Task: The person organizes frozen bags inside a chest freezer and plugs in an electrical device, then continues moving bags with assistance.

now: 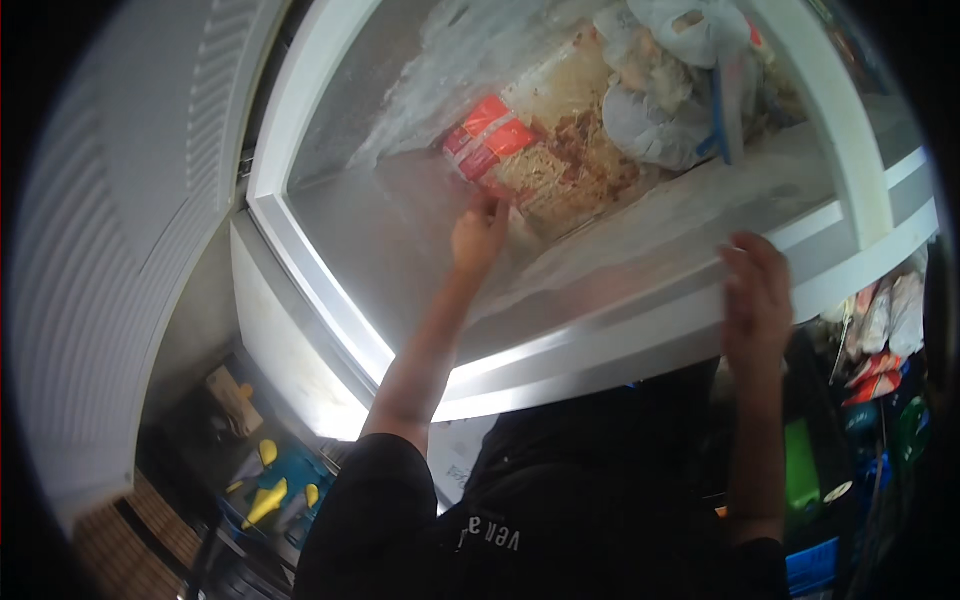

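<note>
A chest freezer with a frosted inside stands before me, its white rim (600, 360) nearest my body. My left hand (480, 229) reaches down into it, fingertips at the lower edge of a red and orange plastic package (491, 139); whether they grip it is hidden. Beside the package lies a clear bag of brownish, frosty food (570, 165). White plastic bags (656, 124) are heaped farther right, with a blue strip (718, 120) by them. My right hand (757, 300), blurred, is raised at the freezer's front rim, holding nothing, its fingers slightly bent and apart.
The ribbed white freezer lid (112, 225) stands raised at the left. Below it, a teal and yellow item (277, 480) lies among other things on the floor side. At the right are plastic bags (885, 315), a green object (802, 465) and a blue container (814, 566).
</note>
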